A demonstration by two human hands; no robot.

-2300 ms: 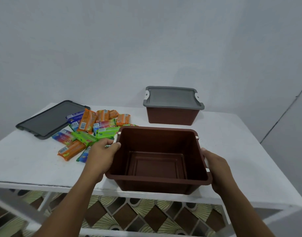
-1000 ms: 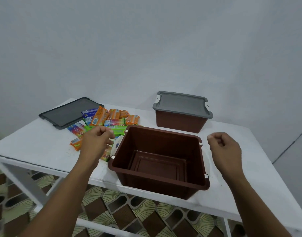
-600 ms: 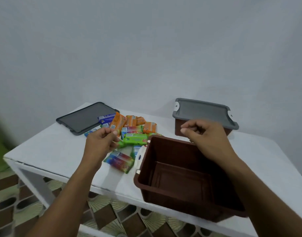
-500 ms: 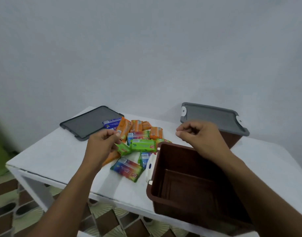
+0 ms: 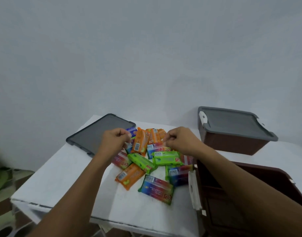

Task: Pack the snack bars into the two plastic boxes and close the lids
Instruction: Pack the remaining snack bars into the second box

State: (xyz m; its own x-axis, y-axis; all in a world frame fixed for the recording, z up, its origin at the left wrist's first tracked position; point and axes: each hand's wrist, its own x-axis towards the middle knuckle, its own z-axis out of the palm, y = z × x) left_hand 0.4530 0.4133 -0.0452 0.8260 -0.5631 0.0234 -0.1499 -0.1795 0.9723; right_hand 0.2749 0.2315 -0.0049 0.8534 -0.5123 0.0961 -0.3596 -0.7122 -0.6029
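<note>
Foil-wrapped snack bars (image 5: 167, 158): roughly a dozen, overlapping, exact count unclear. All loose on white table (image 5: 61, 177), between loose grey plastic lid (image 5: 99, 134) and open brown plastic box (image 5: 213, 207); none visibly packed. Left hand (image 5: 116, 141), right hand (image 5: 179, 141) curled over pile; pinching wrappers or not, cannot tell. Lidded brown box (image 5: 232, 144) behind. Boxes two, lids two. Packing likely unstarted.

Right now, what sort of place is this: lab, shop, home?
Probably a plain indoor room, perhaps a home; no lab or shop fittings show. Cues: a bare white wall, a white table, and loose snack bars lying on it near a lidded brown box.
</note>
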